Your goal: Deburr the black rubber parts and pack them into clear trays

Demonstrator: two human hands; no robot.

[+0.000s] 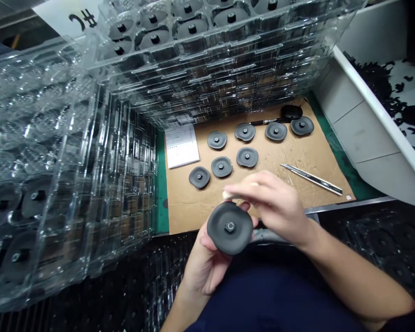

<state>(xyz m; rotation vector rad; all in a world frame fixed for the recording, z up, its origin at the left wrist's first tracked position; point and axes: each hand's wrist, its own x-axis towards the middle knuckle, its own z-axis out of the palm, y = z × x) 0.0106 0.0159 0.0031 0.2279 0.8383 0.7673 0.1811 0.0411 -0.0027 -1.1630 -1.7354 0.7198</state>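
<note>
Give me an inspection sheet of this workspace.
surface: brown cardboard sheet over a green mat
job's things: round dark grey rubber disc with central hex nut in hand; seven matching grey discs lying on the cardboard
clutter: steel-bladed utility knife, black pen, white printed paper form, black lump of unclear kind
grippers: left hand holds the disc from behind; right hand sits above it, fingertips at a small pale bit
cables: nothing seen
surroundings: stacked clear plastic trays with discs in pockets; white-walled bin holding black scraps
</note>
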